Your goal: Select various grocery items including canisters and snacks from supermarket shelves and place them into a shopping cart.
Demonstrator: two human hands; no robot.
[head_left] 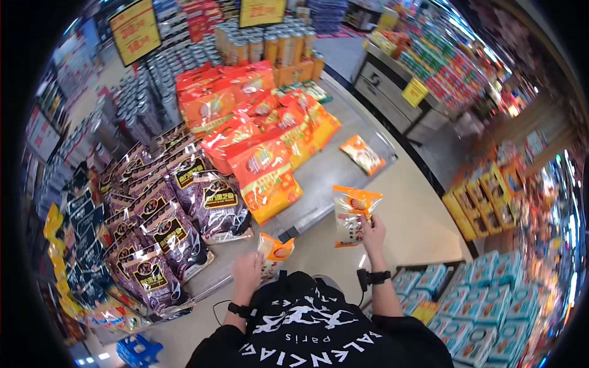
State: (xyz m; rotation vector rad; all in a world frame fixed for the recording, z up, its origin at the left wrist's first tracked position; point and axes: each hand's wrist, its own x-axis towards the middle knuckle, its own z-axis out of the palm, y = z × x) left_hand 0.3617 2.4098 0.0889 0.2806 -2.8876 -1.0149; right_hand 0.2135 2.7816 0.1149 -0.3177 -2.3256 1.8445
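Note:
My right hand (374,235) is closed on the side of an orange-and-white plastic food packet (350,214), held upright past the display's front edge. A similar, smaller-looking orange-and-white packet (276,250) is gripped in my left hand (247,270), close to my body; that hand is slightly blurred. One more orange-and-white packet (362,154) lies by itself on the grey display top (319,196). Red-and-orange bags (261,162) are heaped beyond my hands. To their left, purple bags (169,236) stand in rows.
Cans (270,46) are stacked behind the bags, under yellow price signs (135,30). Teal-and-white packs (472,300) are piled at my lower right, near yellow boxes (481,196). A grey display stand (392,92) is at the far right. A blue plastic stool (138,351) sits at lower left.

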